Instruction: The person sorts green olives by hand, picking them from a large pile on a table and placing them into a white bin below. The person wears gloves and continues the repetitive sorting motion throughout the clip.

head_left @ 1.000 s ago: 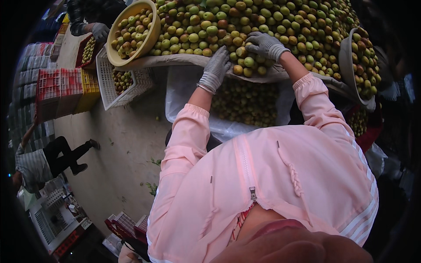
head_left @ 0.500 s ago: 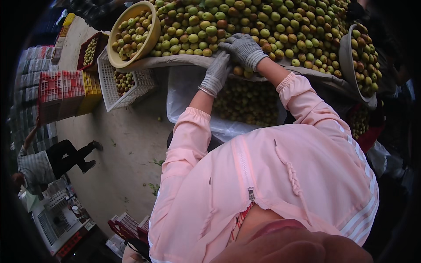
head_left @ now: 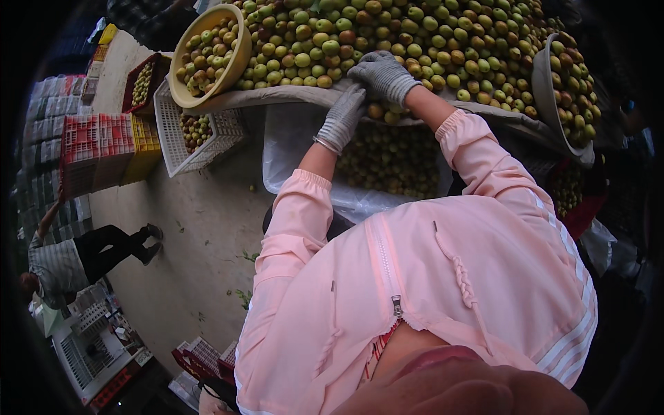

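Small green-and-brown jujubes [head_left: 443,41] lie in a wide heap in front of me, edged by a rolled grey cloth rim [head_left: 290,95]. My left hand [head_left: 342,119], in a grey knit glove, reaches up to this rim with its fingers held together. Close beside it, my right hand [head_left: 384,76], gloved alike, bends its fingers leftward over the near edge of the heap. The fingertips of the two hands almost meet. Both look closed, but whatever they hold is hidden. Below them stands a plastic-lined bin [head_left: 277,162] with many jujubes in it.
A yellow basin [head_left: 243,52] of jujubes stands at the left, a grey basin [head_left: 544,86] at the right. Near the yellow basin is a white crate [head_left: 169,131] with fruit. Further left, a person [head_left: 59,266] stands by stacked red and yellow crates [head_left: 100,145].
My hands stay almost in place at the heap's edge, with the right one slightly shifted. At the left, the person's legs have moved.
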Demonstrator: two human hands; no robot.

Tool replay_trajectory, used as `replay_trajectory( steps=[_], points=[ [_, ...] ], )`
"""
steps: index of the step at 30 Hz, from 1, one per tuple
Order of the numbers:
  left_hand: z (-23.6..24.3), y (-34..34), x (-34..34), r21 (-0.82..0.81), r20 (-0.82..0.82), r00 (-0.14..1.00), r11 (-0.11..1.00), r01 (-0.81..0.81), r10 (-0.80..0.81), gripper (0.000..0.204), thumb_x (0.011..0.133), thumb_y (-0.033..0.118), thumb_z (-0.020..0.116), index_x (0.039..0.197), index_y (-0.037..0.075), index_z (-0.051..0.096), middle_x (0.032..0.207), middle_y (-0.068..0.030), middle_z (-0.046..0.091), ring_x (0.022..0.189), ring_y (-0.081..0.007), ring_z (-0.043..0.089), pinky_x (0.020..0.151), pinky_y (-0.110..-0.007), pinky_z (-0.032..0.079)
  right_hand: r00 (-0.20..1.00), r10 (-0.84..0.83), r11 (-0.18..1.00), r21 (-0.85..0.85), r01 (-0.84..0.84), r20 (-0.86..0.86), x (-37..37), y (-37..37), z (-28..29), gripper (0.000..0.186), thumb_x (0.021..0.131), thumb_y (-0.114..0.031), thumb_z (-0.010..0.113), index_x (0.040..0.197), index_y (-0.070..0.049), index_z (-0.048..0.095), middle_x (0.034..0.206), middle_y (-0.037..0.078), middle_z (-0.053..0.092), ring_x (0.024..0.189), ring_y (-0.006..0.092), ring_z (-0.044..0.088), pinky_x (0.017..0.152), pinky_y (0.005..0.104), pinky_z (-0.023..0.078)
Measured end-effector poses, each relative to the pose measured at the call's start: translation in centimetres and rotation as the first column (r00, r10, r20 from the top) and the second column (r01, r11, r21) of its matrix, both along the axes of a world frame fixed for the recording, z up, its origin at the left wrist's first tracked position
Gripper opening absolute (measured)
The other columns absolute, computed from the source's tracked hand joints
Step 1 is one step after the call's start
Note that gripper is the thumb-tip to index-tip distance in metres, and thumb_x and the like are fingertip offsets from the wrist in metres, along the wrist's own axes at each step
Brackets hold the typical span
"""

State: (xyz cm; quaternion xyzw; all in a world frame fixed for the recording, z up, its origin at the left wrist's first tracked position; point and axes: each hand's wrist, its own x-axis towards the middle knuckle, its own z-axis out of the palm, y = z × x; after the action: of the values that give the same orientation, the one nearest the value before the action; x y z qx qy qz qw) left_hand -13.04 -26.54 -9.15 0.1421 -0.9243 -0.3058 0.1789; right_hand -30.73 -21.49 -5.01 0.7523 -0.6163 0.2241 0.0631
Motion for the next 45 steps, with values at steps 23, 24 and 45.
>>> replay_trajectory(
  steps=[23,24,45],
  points=[
    [-1.9,-0.2,-0.1,0.698,-0.205,0.961,0.716,0.011,0.184,0.049,0.092,0.024,0.052,0.135,0.006,0.036,0.130,-0.0123,0.045,0.117,-0.0266,0.048,0.097,-0.039,0.042,0.774,-0.419,0.854,-0.085,0.514,0.475,-7.5,21.1,13.0,0.031,0.080,-0.019,0.065,0.105,-0.007,0.052,0.089,0.014,0.062,0.082,0.0292,0.064,0.073,0.0365,0.050],
    [-1.8,0.0,-0.5,0.720,-0.180,0.962,0.694,-0.012,0.204,0.049,0.092,0.024,0.052,0.135,0.006,0.036,0.129,-0.0124,0.045,0.117,-0.0267,0.048,0.098,-0.039,0.041,0.747,-0.448,0.828,-0.087,0.554,0.491,-8.9,24.3,11.8,0.027,0.081,-0.015,0.063,0.104,-0.006,0.053,0.089,0.014,0.061,0.082,0.0288,0.063,0.075,0.0359,0.049],
    [5.7,2.7,0.4,0.986,-0.089,0.915,0.163,0.026,0.393,0.052,0.093,0.022,0.052,0.138,0.004,0.033,0.133,-0.0149,0.042,0.120,-0.0311,0.046,0.098,-0.043,0.041,0.951,-0.307,0.914,0.265,0.307,-0.045,0.6,14.3,9.0,0.032,0.080,-0.022,0.061,0.111,-0.015,0.058,0.103,0.010,0.059,0.090,0.0298,0.061,0.077,0.0402,0.051]
  ],
)
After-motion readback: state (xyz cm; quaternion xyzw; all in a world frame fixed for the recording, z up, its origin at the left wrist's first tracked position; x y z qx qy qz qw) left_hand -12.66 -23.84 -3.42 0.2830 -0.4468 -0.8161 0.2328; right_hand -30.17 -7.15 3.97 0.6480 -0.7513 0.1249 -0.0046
